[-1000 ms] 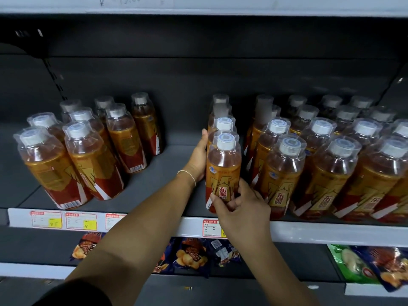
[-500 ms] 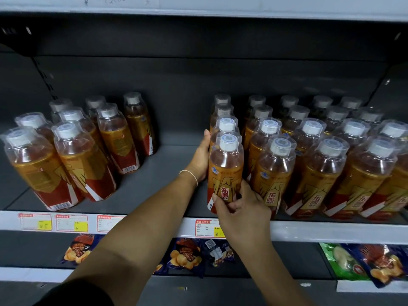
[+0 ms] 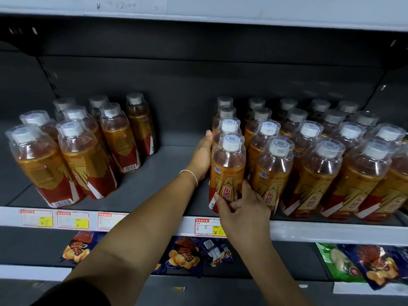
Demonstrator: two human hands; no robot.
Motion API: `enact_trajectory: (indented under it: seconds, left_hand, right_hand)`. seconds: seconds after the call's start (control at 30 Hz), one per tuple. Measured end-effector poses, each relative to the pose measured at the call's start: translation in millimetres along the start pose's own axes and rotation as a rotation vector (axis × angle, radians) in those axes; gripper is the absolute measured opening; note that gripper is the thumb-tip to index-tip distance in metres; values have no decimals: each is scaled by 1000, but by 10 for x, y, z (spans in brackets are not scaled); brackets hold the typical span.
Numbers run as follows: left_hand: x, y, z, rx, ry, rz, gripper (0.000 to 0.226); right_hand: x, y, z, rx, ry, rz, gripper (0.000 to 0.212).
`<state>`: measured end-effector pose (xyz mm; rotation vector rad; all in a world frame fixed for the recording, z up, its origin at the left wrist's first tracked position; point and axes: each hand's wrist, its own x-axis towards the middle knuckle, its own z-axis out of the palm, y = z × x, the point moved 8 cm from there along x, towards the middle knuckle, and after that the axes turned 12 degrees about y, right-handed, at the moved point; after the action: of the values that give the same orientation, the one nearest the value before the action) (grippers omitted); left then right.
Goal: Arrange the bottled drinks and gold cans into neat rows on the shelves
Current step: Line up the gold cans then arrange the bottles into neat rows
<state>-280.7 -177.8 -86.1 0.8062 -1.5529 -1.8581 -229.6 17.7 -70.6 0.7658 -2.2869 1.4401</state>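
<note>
Amber drink bottles with white caps and gold-red labels stand on a dark grey shelf (image 3: 154, 186). The front bottle (image 3: 228, 166) of the leftmost row in the right-hand block stands at the shelf's front edge. My right hand (image 3: 240, 206) grips its lower label from the front. My left hand (image 3: 202, 156) lies flat against the left side of that row, fingers straight along the bottles behind. The right block (image 3: 326, 164) forms several rows. A looser group of bottles (image 3: 72, 151) stands at the left.
A bare strip of shelf separates the two bottle groups. Price tags (image 3: 72, 219) line the white shelf rail. Snack bags (image 3: 185, 255) lie on the shelf below, more (image 3: 366, 266) at the right. Another shelf (image 3: 198, 9) hangs overhead.
Both hands stay on the same row. The front bottle has shifted slightly back and straighter in line with the bottles behind it. The camera has drifted a little.
</note>
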Motion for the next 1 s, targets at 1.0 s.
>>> enact_trajectory:
  seconds: [1.0]
  left_hand:
    - [-797,96,-229,-279,111,-132,15]
  right_hand:
    - [-259,-487,-364,180,333,-338,38]
